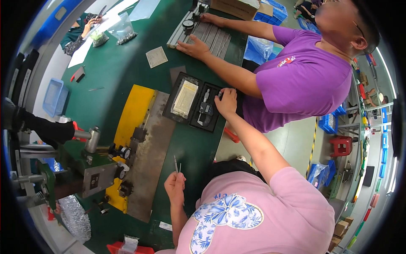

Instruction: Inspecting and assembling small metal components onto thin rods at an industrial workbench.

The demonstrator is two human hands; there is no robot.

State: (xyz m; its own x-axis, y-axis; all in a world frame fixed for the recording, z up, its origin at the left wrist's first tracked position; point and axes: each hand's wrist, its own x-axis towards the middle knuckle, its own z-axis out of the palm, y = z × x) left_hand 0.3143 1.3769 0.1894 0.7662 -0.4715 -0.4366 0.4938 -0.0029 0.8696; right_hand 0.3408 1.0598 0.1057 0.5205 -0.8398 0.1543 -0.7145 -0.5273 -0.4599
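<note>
My left hand point(174, 187) is closed around two thin metal rods point(176, 164), which stick up from its fingers above the green tabletop. My right hand point(227, 103) lies at the right rim of an open black micrometer case point(216, 122), its fingers curled over the edge. A digital micrometer point(206, 109) lies in the foam on that side. Yellowish papers in a clear bag point(185, 100) rest in the other half. Left of the case stands a fixture with a long grey metal plate point(157, 154), a yellow strip point(132, 111) and dial gauges point(124, 152).
A co-worker in a purple shirt point(302, 80) stands to the right, hands at a row of thin rods point(211, 39) beside a dial gauge point(188, 25). A green machine head point(86, 178) is at the left. A blue basket point(55, 97) and a paper card point(157, 57) lie farther off.
</note>
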